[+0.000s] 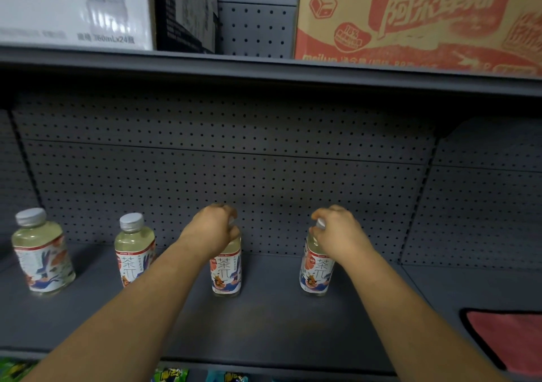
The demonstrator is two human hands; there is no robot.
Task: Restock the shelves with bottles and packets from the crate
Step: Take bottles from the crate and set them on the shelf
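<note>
Four bottles in a row along the back of the shelf [264, 323]. Left hand [211, 232] curled round the cap of the third bottle [226, 273], right hand [337, 232] pinching the cap of the fourth bottle [316, 273], likely to stand both straight.

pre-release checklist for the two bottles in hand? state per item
1. Left hand grips the top of the third bottle: ok.
2. Right hand grips the cap end of the fourth bottle: ok.
3. Both held bottles upright with bases on the shelf: ok.
4. Gap to the second bottle so nothing gets knocked: ok.
5. Labels facing front: ok.
6. Caps of the held bottles tight: cannot tell, hands cover them.
</note>
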